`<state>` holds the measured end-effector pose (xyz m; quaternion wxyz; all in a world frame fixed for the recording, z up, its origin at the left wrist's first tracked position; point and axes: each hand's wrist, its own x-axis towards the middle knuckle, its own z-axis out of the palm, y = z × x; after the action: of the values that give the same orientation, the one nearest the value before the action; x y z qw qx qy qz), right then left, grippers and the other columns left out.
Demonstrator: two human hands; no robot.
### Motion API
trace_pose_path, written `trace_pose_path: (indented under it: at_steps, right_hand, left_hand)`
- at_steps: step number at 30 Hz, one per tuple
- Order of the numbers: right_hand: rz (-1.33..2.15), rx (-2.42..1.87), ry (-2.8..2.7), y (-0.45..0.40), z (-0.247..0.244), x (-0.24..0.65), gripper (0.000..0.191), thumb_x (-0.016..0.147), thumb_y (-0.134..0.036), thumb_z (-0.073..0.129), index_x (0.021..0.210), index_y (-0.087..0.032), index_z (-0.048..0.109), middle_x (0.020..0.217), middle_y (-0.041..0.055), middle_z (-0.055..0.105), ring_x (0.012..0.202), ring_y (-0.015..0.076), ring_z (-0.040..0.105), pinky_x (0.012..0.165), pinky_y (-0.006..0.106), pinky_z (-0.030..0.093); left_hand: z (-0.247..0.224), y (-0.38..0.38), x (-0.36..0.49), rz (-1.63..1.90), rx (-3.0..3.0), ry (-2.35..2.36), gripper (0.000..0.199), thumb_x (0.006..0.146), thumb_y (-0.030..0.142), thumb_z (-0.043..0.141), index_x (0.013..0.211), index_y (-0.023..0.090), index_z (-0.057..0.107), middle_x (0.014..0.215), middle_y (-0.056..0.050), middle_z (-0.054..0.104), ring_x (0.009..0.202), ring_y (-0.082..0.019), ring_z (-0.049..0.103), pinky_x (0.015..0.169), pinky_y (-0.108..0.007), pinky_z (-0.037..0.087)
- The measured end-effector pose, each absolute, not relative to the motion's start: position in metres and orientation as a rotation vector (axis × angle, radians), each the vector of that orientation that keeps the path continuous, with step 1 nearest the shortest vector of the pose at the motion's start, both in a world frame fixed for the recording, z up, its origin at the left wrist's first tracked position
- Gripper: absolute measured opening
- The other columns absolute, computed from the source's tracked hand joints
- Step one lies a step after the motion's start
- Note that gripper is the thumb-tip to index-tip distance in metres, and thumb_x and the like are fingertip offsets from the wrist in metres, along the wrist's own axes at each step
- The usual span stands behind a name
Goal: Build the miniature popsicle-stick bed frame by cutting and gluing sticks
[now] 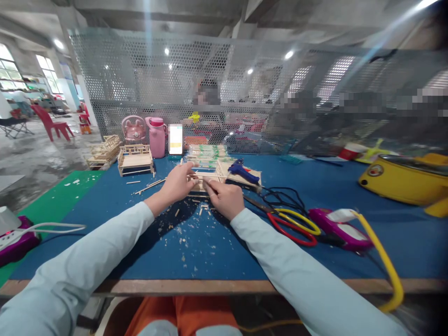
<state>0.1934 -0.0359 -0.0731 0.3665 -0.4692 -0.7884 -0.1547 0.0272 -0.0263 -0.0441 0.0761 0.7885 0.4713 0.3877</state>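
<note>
Both hands meet over a small frame of thin wooden sticks (200,185) on the blue table. My left hand (178,182) is closed, its thumb and fingers pinching the left side of the stick frame. From the right, my right hand (226,195) is closed with its thumb and forefinger against the frame's near part; its other fingers are curled. Just beyond my right hand, a blue glue gun (245,172) lies on a wooden stick piece. Scissors with red and yellow handles (294,226) rest to the right. The fingers partly hide the frame.
Finished-looking stick models (136,161) stand at the back left, near a pink bottle (157,137) and a lit phone (175,139). Bundled sticks (206,153) lie behind my hands. Purple power strips (341,228) with cords and a yellow electric pot (402,179) sit rightward. A perforated screen closes the back.
</note>
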Motion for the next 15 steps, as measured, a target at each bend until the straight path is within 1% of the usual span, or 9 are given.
trace_pose_path:
  at_steps: [4, 6, 8, 10, 11, 13, 15]
  right_hand:
    - [-0.026, -1.269, -1.862, -0.039, -0.075, 0.192, 0.034, 0.079, -0.032, 0.045, 0.101, -0.019, 0.067, 0.058, 0.0015, 0.067, 0.045, 0.0108, 0.052, 0.05, 0.021, 0.038]
    - [0.046, -1.298, -1.776, -0.04, -0.076, 0.19, 0.035, 0.077, -0.032, 0.045, 0.099, -0.018, 0.068, 0.055, 0.0011, 0.065, 0.045, 0.0114, 0.051, 0.05, 0.022, 0.039]
    - [0.059, -1.327, -1.705, -0.04, -0.076, 0.189, 0.034, 0.076, -0.033, 0.046, 0.095, -0.016, 0.069, 0.057, 0.0024, 0.065, 0.049, 0.0129, 0.054, 0.053, 0.023, 0.041]
    - [0.131, -1.321, -1.671, -0.039, -0.075, 0.187, 0.033, 0.075, -0.036, 0.047, 0.088, -0.015, 0.07, 0.054, 0.0023, 0.063, 0.05, 0.0136, 0.055, 0.054, 0.023, 0.041]
    - [0.221, -1.305, -1.663, -0.039, -0.074, 0.186, 0.032, 0.075, -0.038, 0.047, 0.084, -0.016, 0.069, 0.051, 0.0013, 0.061, 0.047, 0.0131, 0.054, 0.052, 0.023, 0.041]
    - [0.471, -1.263, -1.619, -0.038, -0.072, 0.182, 0.034, 0.075, -0.044, 0.047, 0.071, -0.016, 0.066, 0.043, -0.0017, 0.054, 0.038, 0.0105, 0.047, 0.044, 0.022, 0.037]
    - [0.696, -1.227, -1.522, -0.036, -0.071, 0.177, 0.036, 0.073, -0.049, 0.049, 0.061, -0.017, 0.06, 0.04, -0.0035, 0.049, 0.031, 0.0081, 0.039, 0.036, 0.021, 0.031]
  left_hand:
    - [-0.045, -0.026, 0.027, 1.134, 2.388, 1.422, 0.043, 0.071, 0.02, 0.059, 0.113, 0.016, 0.051, 0.093, -0.007, 0.065, 0.091, -0.02, 0.058, 0.081, -0.034, 0.044]
    - [-0.045, -0.025, 0.026, 1.128, 2.394, 1.43, 0.043, 0.071, 0.02, 0.059, 0.113, 0.018, 0.051, 0.093, -0.006, 0.065, 0.091, -0.02, 0.057, 0.081, -0.033, 0.043]
    - [-0.046, -0.024, 0.026, 1.123, 2.398, 1.437, 0.042, 0.072, 0.021, 0.059, 0.113, 0.018, 0.051, 0.092, -0.006, 0.065, 0.092, -0.019, 0.057, 0.081, -0.033, 0.043]
    - [-0.046, -0.024, 0.026, 1.121, 2.402, 1.44, 0.042, 0.072, 0.021, 0.059, 0.113, 0.019, 0.051, 0.092, -0.005, 0.065, 0.091, -0.019, 0.057, 0.081, -0.032, 0.043]
    - [-0.046, -0.024, 0.026, 1.122, 2.405, 1.437, 0.042, 0.072, 0.021, 0.059, 0.113, 0.018, 0.051, 0.092, -0.005, 0.065, 0.091, -0.02, 0.057, 0.08, -0.033, 0.043]
    - [-0.046, -0.024, 0.026, 1.125, 2.411, 1.428, 0.042, 0.072, 0.022, 0.058, 0.113, 0.018, 0.051, 0.093, -0.006, 0.065, 0.091, -0.02, 0.056, 0.08, -0.033, 0.043]
    - [-0.046, -0.025, 0.025, 1.125, 2.417, 1.428, 0.042, 0.072, 0.021, 0.058, 0.113, 0.017, 0.051, 0.093, -0.006, 0.065, 0.091, -0.021, 0.056, 0.08, -0.034, 0.043]
